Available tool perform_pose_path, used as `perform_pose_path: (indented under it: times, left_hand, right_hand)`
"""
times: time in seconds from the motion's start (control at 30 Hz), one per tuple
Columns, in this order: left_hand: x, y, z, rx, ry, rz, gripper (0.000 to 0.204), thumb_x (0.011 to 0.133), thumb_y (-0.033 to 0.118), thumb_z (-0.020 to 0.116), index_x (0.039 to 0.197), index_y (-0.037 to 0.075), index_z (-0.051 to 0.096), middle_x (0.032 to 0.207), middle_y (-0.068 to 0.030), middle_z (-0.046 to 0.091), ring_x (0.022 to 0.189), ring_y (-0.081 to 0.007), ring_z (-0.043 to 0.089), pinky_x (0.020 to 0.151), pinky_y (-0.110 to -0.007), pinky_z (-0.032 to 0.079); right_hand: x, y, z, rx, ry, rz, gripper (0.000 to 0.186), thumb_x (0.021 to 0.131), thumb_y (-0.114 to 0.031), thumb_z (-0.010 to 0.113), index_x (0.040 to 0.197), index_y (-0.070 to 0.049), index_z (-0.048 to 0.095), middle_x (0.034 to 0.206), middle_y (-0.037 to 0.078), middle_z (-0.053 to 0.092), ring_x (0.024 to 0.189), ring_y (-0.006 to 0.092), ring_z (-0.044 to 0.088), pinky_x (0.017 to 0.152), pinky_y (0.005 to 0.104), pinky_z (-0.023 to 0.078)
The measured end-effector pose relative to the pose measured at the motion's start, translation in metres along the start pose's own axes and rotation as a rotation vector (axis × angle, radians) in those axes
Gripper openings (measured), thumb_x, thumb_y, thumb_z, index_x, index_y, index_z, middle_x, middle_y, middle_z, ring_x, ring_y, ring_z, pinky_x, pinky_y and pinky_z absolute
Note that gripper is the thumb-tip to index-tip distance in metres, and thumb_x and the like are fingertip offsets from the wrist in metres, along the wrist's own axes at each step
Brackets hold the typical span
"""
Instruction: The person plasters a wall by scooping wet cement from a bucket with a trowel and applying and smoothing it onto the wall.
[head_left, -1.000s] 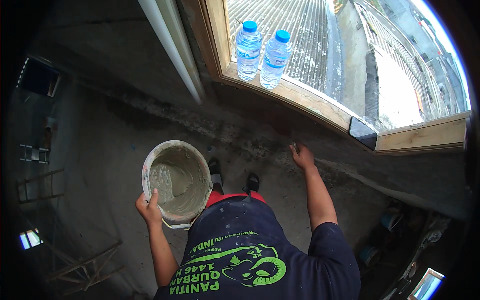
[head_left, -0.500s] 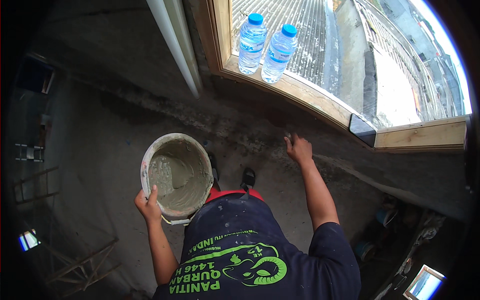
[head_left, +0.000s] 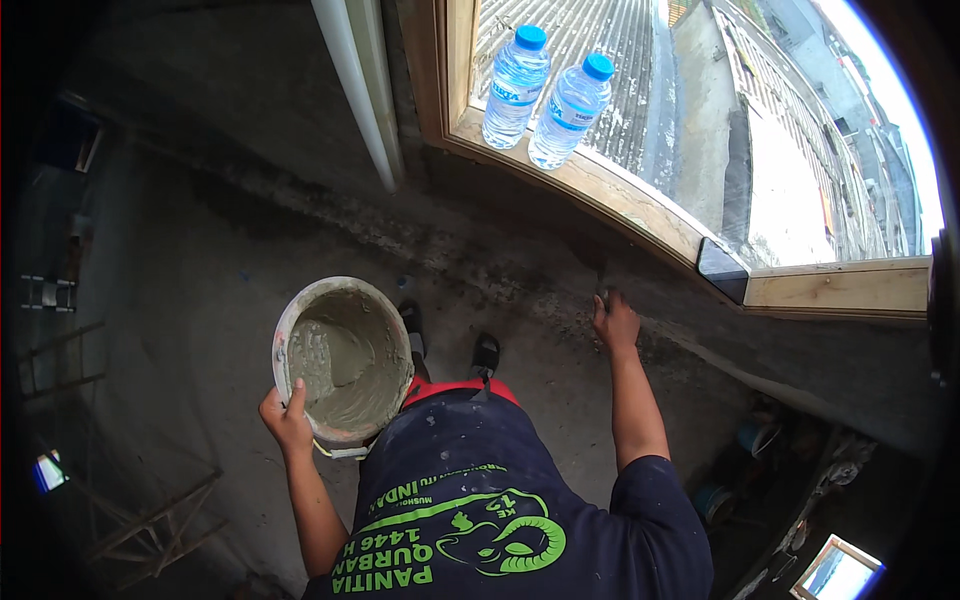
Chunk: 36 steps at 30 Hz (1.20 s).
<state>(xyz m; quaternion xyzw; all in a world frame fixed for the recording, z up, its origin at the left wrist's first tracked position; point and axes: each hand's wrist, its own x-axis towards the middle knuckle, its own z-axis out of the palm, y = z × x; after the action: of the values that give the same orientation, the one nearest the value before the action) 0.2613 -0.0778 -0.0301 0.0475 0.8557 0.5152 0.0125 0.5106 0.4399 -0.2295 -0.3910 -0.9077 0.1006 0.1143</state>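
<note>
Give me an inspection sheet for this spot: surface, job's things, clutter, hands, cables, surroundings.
Surface: grey wall below the window, rough and stained dark.
Job's things: round bucket of grey wet mortar, tilted against the person's body.
Clutter: two capped water bottles upright, side by side on the wooden sill.
Hands: left hand grips the bucket's rim; right hand is at the wall under the sill, what it holds cannot be told.
Cables: nothing seen.
Surroundings: white pipe beside the window frame; rooftops outside; wooden frames at lower left.
</note>
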Motion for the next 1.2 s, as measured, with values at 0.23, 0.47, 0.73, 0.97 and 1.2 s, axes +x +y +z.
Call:
perform_pose_path:
  times: [0.23,0.47,0.73,0.97,1.2]
  left_hand:
    - [-0.001,-0.004,0.005,-0.034,0.044,-0.019,0.019,0.092,0.011,0.069,0.084,-0.006,0.065,0.072,0.0024,0.059,0.070,-0.0068,0.048,0.064,-0.027,0.040]
    - [0.001,0.012,0.008,-0.059,-0.009,-0.042,0.018,0.092,0.011,0.068,0.086,-0.006,0.066,0.074,0.0025,0.060,0.071,-0.0066,0.049,0.065,-0.026,0.041]
    - [-0.003,0.000,0.006,-0.094,-0.002,-0.072,0.017,0.092,0.010,0.069,0.087,-0.006,0.067,0.075,0.0021,0.061,0.072,-0.0068,0.050,0.066,-0.026,0.042]
    - [-0.001,0.000,0.010,-0.028,-0.024,-0.027,0.019,0.091,0.011,0.070,0.083,-0.005,0.065,0.071,0.0023,0.059,0.069,-0.0073,0.049,0.064,-0.028,0.041]
    - [0.000,-0.007,0.009,-0.049,-0.026,-0.049,0.014,0.091,0.008,0.068,0.085,-0.004,0.067,0.076,0.0037,0.060,0.073,-0.0064,0.049,0.067,-0.026,0.041]
  right_hand:
    - [0.013,-0.046,-0.028,0.188,0.130,-0.143,0.034,0.090,-0.031,0.070,0.113,-0.009,0.058,0.095,0.018,0.069,0.082,0.0414,0.069,0.067,0.0510,0.055]
    - [0.051,-0.069,-0.010,-0.049,-0.119,-0.073,0.038,0.094,-0.039,0.063,0.114,-0.007,0.058,0.093,0.020,0.070,0.079,0.0411,0.070,0.066,0.0505,0.056]
    - [0.047,-0.094,-0.035,0.150,0.142,-0.238,0.040,0.094,-0.043,0.062,0.109,-0.006,0.060,0.083,0.021,0.069,0.076,0.0392,0.071,0.061,0.0477,0.056]
    - [0.053,-0.069,-0.010,-0.152,-0.177,-0.131,0.035,0.092,-0.036,0.065,0.111,-0.007,0.059,0.087,0.020,0.069,0.073,0.0433,0.069,0.063,0.0517,0.055]
    - [0.039,-0.053,-0.062,0.047,0.077,-0.140,0.035,0.090,-0.033,0.068,0.114,-0.009,0.061,0.097,0.017,0.071,0.080,0.0408,0.069,0.065,0.0498,0.055]
